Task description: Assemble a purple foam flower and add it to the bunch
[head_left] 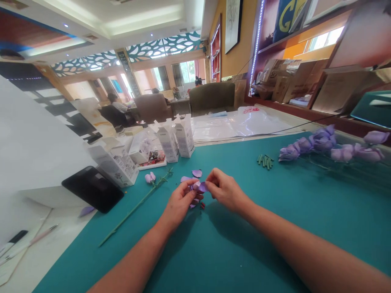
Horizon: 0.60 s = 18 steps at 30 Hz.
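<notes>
The left hand [180, 201] pinches a small pale-purple, plastic-looking flower head [196, 186]; the right hand [224, 187], just beside it, grips the edge of a curved purple petal [203, 187]. The flower head lies between both hands, at the left fingertips. An uneven pull might bend the petal; a lowered hand could scatter the tiny red and dark pieces [202, 205] on the flat teal surface [238, 252].

A black tablet-like slab [93, 189] and a pinkish pen [44, 235] sit at the left, whitish plastic sheeting [232, 125] spreads before an olive chair [212, 99] beside a brown chair [153, 108], and cardboard boxes [337, 89] occupy a shelving unit [363, 34] at right.
</notes>
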Each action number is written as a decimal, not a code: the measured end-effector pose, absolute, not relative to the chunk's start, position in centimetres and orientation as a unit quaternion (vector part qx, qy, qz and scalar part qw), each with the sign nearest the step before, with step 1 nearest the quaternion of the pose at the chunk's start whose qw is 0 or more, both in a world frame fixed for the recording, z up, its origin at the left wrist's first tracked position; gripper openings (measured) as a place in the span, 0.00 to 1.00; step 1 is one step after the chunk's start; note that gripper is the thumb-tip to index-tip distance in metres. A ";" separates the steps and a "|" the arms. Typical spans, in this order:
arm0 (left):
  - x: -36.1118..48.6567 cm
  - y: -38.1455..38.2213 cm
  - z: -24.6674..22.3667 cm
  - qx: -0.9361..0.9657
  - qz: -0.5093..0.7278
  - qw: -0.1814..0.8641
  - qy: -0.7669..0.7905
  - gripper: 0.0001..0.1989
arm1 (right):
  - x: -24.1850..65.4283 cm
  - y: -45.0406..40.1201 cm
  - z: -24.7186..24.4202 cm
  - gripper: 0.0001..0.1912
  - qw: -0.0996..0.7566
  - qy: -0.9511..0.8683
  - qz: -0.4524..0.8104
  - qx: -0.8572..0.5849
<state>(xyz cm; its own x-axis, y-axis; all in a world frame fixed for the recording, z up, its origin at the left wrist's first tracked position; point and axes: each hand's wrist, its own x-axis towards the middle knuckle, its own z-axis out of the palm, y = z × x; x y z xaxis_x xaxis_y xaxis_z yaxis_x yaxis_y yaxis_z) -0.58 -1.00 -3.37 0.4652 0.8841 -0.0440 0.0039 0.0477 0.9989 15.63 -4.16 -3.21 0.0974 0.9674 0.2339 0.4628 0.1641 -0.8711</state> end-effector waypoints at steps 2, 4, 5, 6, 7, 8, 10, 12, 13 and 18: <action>-0.7 -0.9 -3.1 0.595 0.357 0.611 0.380 0.24 | 16.5 -4.0 -2.8 0.09 0.446 -0.627 0.278 -0.575; -0.8 -0.7 -3.0 0.596 0.360 0.605 0.386 0.22 | 17.8 -3.6 -2.3 0.12 0.434 -0.631 0.251 -0.591; -0.9 -0.6 -2.9 0.595 0.361 0.603 0.390 0.22 | 18.6 -3.4 -2.1 0.12 0.416 -0.632 0.227 -0.613; -1.0 -0.5 -2.9 0.593 0.363 0.601 0.395 0.21 | 19.4 -3.1 -2.1 0.13 0.384 -0.636 0.197 -0.640; -1.0 -0.4 -2.9 0.589 0.366 0.599 0.399 0.21 | 20.2 -2.9 -2.1 0.12 0.342 -0.643 0.167 -0.665; -1.1 -0.4 -3.0 0.586 0.370 0.599 0.402 0.21 | 21.0 -2.7 -2.2 0.11 0.299 -0.650 0.138 -0.685; -1.1 -0.3 -3.1 0.581 0.373 0.600 0.405 0.21 | 22.2 -2.3 -2.6 0.07 0.241 -0.657 0.110 -0.706; -1.1 -0.3 -3.1 0.576 0.373 0.603 0.406 0.20 | 22.8 -2.2 -3.1 0.04 0.209 -0.664 0.106 -0.710; -1.1 -0.3 -3.1 0.575 0.371 0.605 0.407 0.19 | 22.9 -2.1 -3.4 0.04 0.196 -0.671 0.105 -0.707; -0.9 -0.4 -2.9 0.567 0.363 0.617 0.408 0.20 | 21.5 -2.2 -4.6 0.13 0.164 -0.734 0.089 -0.654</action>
